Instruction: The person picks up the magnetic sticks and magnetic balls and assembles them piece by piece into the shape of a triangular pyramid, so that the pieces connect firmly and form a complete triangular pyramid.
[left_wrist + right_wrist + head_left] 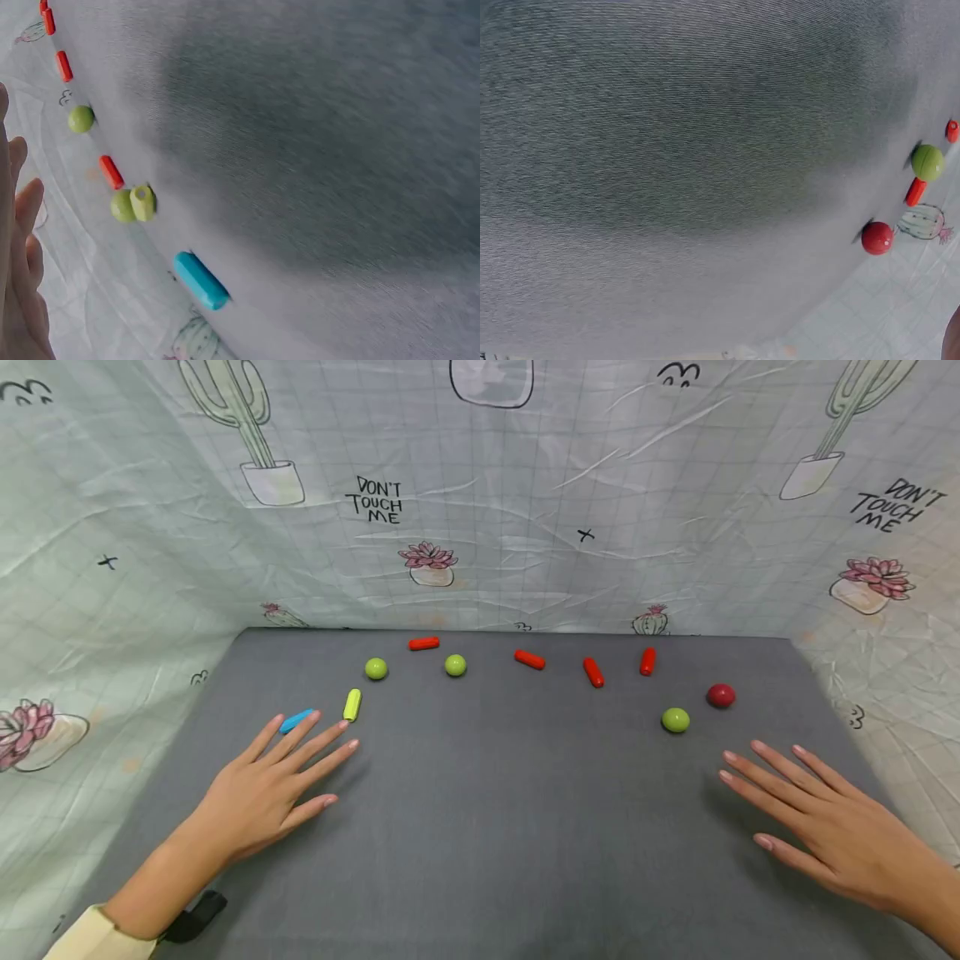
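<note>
I have both hands flat and spread over the grey counter (480,827), fingers straight, neither one holding anything. The left hand (273,785) hovers or rests just short of the blue capsule (297,720); its middle fingertips reach almost to it, and I cannot tell from the head view whether they touch. The right hand (832,831) lies near the green ball (675,720) and the dark red ball (721,696), apart from both.

The risk I see is a nudge. The balls are round and sit free on a smooth mat, so a brushing fingertip could send one rolling toward the cloth wall (480,527) or off among the red capsules (592,672) behind. The blue capsule is a short rounded cylinder; pressed from above off-centre, it could roll sideways under my fingers, or knock into the yellow-green capsule (352,704) just beside it. With fingers this straight, any pinch would also start wide, and I might catch two pieces at once.

In the left wrist view the blue capsule (201,280) looks glossy and smooth, a plain bright blue with rounded ends, lying on its side close to the edge of the counter where the cloth begins.
</note>
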### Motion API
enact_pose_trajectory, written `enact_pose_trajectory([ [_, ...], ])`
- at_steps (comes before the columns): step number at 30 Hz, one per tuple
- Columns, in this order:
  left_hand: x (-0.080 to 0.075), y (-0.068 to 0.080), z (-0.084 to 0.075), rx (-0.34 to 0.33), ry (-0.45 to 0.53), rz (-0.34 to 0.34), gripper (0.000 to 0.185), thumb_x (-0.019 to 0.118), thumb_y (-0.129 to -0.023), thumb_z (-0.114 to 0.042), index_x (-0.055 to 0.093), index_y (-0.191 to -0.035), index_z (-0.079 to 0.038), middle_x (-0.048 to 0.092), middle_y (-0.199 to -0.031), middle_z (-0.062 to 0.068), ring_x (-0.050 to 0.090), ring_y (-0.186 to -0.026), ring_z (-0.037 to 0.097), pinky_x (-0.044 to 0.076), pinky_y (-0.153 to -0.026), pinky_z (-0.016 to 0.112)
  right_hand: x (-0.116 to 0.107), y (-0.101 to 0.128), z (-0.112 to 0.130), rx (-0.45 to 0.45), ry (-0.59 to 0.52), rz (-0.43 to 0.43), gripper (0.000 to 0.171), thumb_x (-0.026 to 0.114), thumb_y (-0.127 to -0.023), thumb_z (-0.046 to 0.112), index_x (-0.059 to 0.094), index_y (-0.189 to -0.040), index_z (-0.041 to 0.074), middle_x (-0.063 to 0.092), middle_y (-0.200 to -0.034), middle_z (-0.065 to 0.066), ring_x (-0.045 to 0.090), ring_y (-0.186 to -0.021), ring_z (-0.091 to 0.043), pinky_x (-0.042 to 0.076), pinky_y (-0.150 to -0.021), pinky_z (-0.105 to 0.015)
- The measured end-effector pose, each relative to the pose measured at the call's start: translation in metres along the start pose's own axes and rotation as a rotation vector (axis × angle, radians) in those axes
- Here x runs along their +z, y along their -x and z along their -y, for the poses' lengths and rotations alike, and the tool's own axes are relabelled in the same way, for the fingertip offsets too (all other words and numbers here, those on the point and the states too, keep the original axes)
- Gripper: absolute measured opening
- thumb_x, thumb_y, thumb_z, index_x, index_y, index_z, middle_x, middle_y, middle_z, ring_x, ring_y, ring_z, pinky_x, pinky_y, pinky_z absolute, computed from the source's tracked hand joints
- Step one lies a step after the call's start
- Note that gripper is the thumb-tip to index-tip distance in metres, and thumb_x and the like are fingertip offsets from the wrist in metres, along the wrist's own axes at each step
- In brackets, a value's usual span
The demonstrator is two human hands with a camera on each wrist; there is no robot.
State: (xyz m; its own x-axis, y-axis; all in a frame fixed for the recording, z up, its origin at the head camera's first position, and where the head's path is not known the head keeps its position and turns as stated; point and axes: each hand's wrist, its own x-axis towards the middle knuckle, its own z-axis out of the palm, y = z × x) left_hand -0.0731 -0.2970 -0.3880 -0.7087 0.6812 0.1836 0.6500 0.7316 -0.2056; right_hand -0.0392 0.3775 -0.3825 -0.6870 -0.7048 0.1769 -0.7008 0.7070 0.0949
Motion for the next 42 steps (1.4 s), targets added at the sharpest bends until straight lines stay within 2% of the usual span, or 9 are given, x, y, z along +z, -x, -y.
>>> enact_pose_trajectory([
  [5, 0.001, -0.011, -0.003, -0.004, 0.009, -0.011, 0.072, 0.05, -0.099, -0.058, 0.031, -0.161, -0.028, 0.025, -0.168, -0.001, 0.02, -0.155, 0.03, 0.011, -0.124, 0.056, -0.001, -0.008, 0.001, -0.003, -0.004, -0.008, 0.077, 0.069, -0.09, 0.048, 0.043, -0.156, 0.02, 0.032, -0.165, 0.001, 0.012, -0.157, -0.019, -0.001, -0.126, -0.042],
  [11, 0.003, -0.028, -0.01, -0.018, 0.029, -0.055, 0.066, 0.033, -0.104, -0.061, 0.031, -0.161, -0.03, 0.026, -0.168, -0.001, 0.02, -0.155, 0.028, 0.011, -0.124, 0.056, 0.003, -0.024, 0.003, -0.031, -0.011, -0.012, 0.076, 0.07, -0.09, 0.045, 0.044, -0.156, 0.019, 0.033, -0.165, -0.001, 0.015, -0.156, -0.022, 0.0, -0.126, -0.043],
  [16, 0.007, -0.04, -0.018, -0.046, 0.069, -0.071, 0.063, 0.03, -0.105, -0.059, 0.032, -0.161, -0.029, 0.026, -0.168, 0.001, 0.022, -0.154, 0.03, 0.011, -0.124, 0.056, 0.011, -0.036, 0.003, -0.056, -0.031, -0.028, 0.076, 0.069, -0.091, 0.043, 0.041, -0.157, 0.018, 0.032, -0.165, -0.002, 0.016, -0.156, -0.024, -0.001, -0.126, -0.043],
  [24, 0.013, -0.069, -0.025, -0.082, 0.186, -0.048, 0.066, 0.051, -0.102, -0.046, 0.029, -0.162, -0.03, 0.024, -0.168, 0.001, 0.019, -0.155, 0.032, 0.015, -0.122, 0.059, 0.02, -0.064, 0.004, -0.066, -0.085, -0.06, 0.076, 0.071, -0.091, 0.038, 0.041, -0.157, 0.016, 0.034, -0.164, -0.004, 0.017, -0.156, -0.023, 0.0, -0.127, -0.04],
  [29, 0.021, -0.092, -0.029, -0.105, 0.292, -0.035, 0.065, 0.053, -0.102, -0.042, 0.031, -0.161, -0.029, 0.027, -0.167, 0.001, 0.017, -0.156, 0.028, 0.018, -0.121, 0.061, 0.025, -0.087, 0.005, -0.044, -0.097, -0.055, 0.075, 0.071, -0.093, 0.035, 0.039, -0.158, 0.016, 0.036, -0.163, -0.005, 0.02, -0.155, -0.024, 0.003, -0.127, -0.039],
  [34, 0.028, -0.116, -0.03, -0.114, 0.393, -0.041, 0.061, 0.054, -0.104, -0.038, 0.035, -0.16, -0.024, 0.03, -0.166, 0.003, 0.025, -0.153, 0.031, 0.022, -0.12, 0.062, 0.029, -0.105, 0.004, 0.003, -0.118, -0.05, 0.079, 0.075, -0.091, 0.03, 0.038, -0.158, 0.014, 0.038, -0.162, -0.006, 0.023, -0.154, -0.024, 0.002, -0.127, -0.037],
  [38, 0.034, -0.132, -0.03, -0.137, 0.462, -0.076, 0.06, 0.058, -0.103, -0.033, 0.039, -0.158, -0.02, 0.034, -0.164, 0.006, 0.033, -0.15, 0.034, 0.028, -0.117, 0.062, 0.032, -0.116, 0.002, 0.05, -0.151, -0.024, 0.076, 0.073, -0.093, 0.03, 0.038, -0.158, 0.013, 0.038, -0.162, -0.007, 0.023, -0.154, -0.025, 0.009, -0.127, -0.041],
  [42, 0.037, -0.147, -0.027, -0.192, 0.582, -0.088, 0.061, 0.063, -0.101, -0.028, 0.04, -0.157, -0.018, 0.036, -0.162, 0.007, 0.036, -0.148, 0.031, 0.032, -0.117, 0.058, 0.035, -0.127, -0.002, 0.07, -0.188, 0.0, 0.072, 0.071, -0.096, 0.029, 0.039, -0.157, 0.009, 0.039, -0.161, -0.013, 0.028, -0.152, -0.031, 0.016, -0.125, -0.047],
])
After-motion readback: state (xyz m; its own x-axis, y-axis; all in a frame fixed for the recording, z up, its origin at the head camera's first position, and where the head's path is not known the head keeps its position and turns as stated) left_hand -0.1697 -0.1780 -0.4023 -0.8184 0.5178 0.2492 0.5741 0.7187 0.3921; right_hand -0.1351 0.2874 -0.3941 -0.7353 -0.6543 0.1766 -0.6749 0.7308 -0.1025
